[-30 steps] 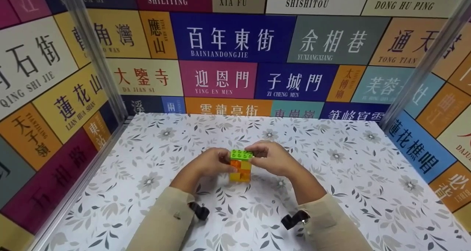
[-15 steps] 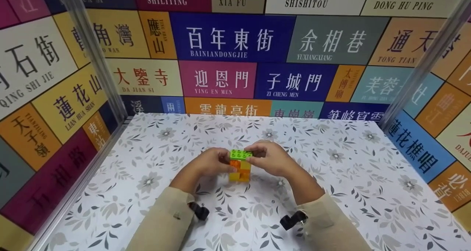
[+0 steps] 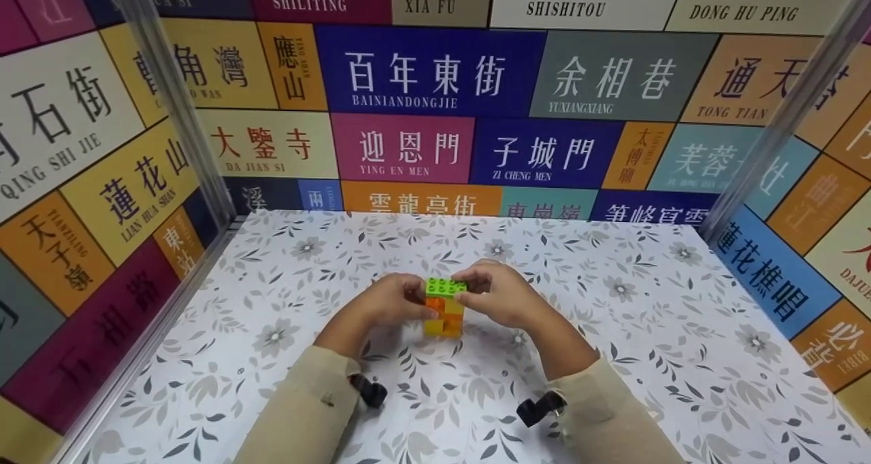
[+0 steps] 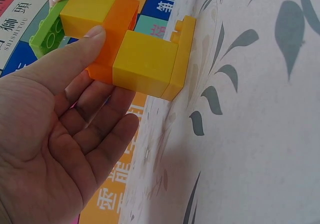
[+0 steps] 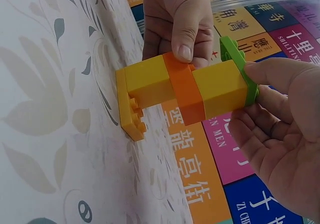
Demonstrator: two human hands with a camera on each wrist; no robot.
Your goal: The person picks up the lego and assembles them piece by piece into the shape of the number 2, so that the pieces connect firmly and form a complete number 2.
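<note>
The left hand (image 3: 395,301) touches the tower (image 3: 444,309) from its left side: the thumb (image 4: 75,54) lies across the orange brick (image 4: 117,24), while the other fingers stay fairly straight behind the stack, so the hold is light rather than a closed fist. The right hand (image 3: 500,292) comes in from the other side and pinches the green plate (image 3: 446,286) on top, thumb (image 5: 272,69) at the plate's near edge and curled fingers at its far edge. Both hands meet at the upper half of the tower, with the stack directly between them.

The tower stands upright on the desk (image 3: 646,355), near its middle. From the bottom it has a thin yellow plate (image 5: 129,114) flat on the desk, a yellow brick (image 5: 150,81), the orange brick, another yellow brick (image 5: 220,86), and the green plate capping it. The orange brick sticks out a little past the yellow ones on one side.

Beige sleeves (image 3: 299,416) cover both forearms, each with a black wrist mount (image 3: 367,389). The desk carries a grey leaf-and-flower print. Coloured sign panels (image 3: 429,69) with Chinese street names line the walls around it.
</note>
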